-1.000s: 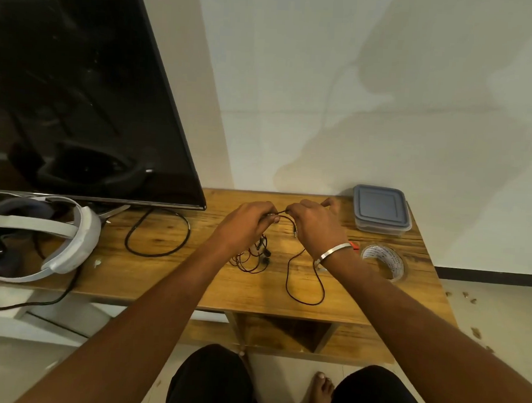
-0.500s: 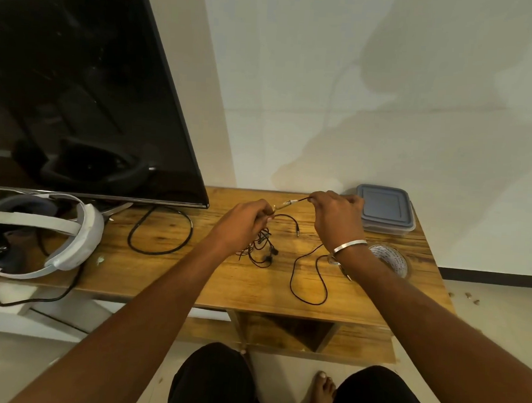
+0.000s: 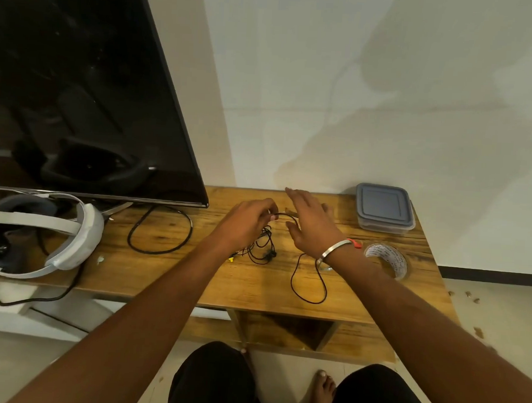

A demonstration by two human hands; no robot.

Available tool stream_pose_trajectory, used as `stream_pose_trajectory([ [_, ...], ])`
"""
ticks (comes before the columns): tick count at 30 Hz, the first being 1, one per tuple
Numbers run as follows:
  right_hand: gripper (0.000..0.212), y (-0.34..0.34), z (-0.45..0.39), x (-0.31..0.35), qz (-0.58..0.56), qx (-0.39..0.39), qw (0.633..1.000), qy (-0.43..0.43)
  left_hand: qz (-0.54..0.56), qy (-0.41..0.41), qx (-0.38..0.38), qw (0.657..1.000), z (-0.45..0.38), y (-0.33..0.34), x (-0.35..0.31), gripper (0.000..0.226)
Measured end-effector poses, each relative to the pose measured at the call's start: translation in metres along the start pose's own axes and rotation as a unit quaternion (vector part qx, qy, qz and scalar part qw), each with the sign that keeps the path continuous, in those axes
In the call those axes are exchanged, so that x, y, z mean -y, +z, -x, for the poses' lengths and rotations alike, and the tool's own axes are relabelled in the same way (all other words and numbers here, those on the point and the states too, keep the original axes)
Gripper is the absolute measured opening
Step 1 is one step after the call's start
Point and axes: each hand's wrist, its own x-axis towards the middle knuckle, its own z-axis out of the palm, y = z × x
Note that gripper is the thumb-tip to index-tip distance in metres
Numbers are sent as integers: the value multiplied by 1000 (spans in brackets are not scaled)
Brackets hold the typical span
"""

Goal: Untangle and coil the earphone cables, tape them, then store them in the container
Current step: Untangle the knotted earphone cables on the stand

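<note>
tape roll [image 3: 386, 260] before container [image 3: 384, 209], cables [image 3: 264, 246] left

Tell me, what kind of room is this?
Probably a living room at home: a large television stands on a low wooden table against a plain wall, with a white headset beside it.

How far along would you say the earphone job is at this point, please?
Nothing looks finished. In hand: the left hand pinches the cable above its tangle on the table, while the right hand is spread open beside it. Left to do: coiling, taping with the untouched tape roll, and storing in the container, whose lid is on.
</note>
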Motion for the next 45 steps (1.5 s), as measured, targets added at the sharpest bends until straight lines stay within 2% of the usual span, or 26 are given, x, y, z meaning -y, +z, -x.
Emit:
stream_pose_trajectory([
  [4, 29, 1, -7, 7, 87, 36, 995, -27, 4, 0, 6, 1000, -1, -1, 0, 9],
  [8, 25, 1, -10, 1, 36, -15, 999, -17, 13, 6, -25, 1000, 2, -1, 6, 16],
  [11, 22, 5, -11, -6, -10, -64, 998, -25, 3, -61, -44, 997, 5, 3, 13, 26],
  [15, 20, 4, -9, -10, -26, -76, 996, -30, 188, -172, -9, 967, 9, 7, 11, 20],
  [19, 19, 5, -7, -12, -36, -82, 995, -32, 232, -211, 9, 950, 8, 11, 4, 19],
  [22, 18, 5, -6, -10, -38, -86, 995, -42, 228, -225, 37, 946, 8, 14, -1, 29],
  [25, 18, 6, -5, -11, -42, -94, 994, -48, 192, -212, 48, 957, 9, 16, -5, 25],
  [30, 17, 2, -2, -18, -38, -121, 991, -32, 135, -217, -22, 967, 12, 10, -4, 26],
  [35, 16, -1, 1, -32, -47, -153, 986, 44, 127, -319, -100, 934, 18, -2, 15, 29],
  [39, 17, -2, 2, -35, -47, -164, 983, 62, 57, -363, -99, 925, 22, 1, 29, 32],
  [42, 17, -3, 3, -30, -49, -180, 981, 62, 39, -412, -94, 906, 21, 6, 36, 33],
  [45, 20, -8, 4, -30, -46, -194, 976, 85, 43, -466, -83, 880, 22, 9, 40, 23],
])
